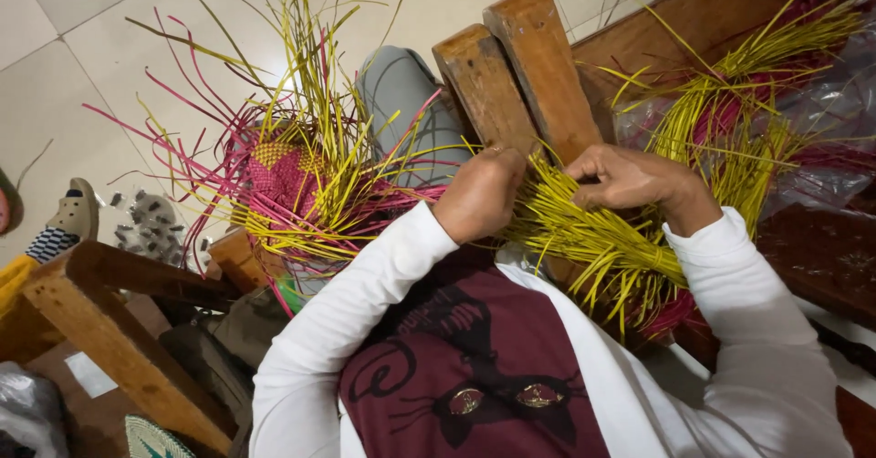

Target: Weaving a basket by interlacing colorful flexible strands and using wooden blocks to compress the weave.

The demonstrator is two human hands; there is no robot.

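Observation:
My left hand and my right hand both grip a thick bundle of yellow-green straw strips that lies across my lap, against a wooden armrest. The left hand closes on the bundle's loose ends and the right hand pinches strands further along. To the left, on my knee, rests a half-woven pink and yellow basket with many loose strips sticking up and outward. I wear white long sleeves and a maroon printed top.
More yellow and pink strips lie in clear plastic on the wooden bench at the right. A wooden chair frame stands at the lower left. Another person's foot in a beige clog is on the tiled floor at far left.

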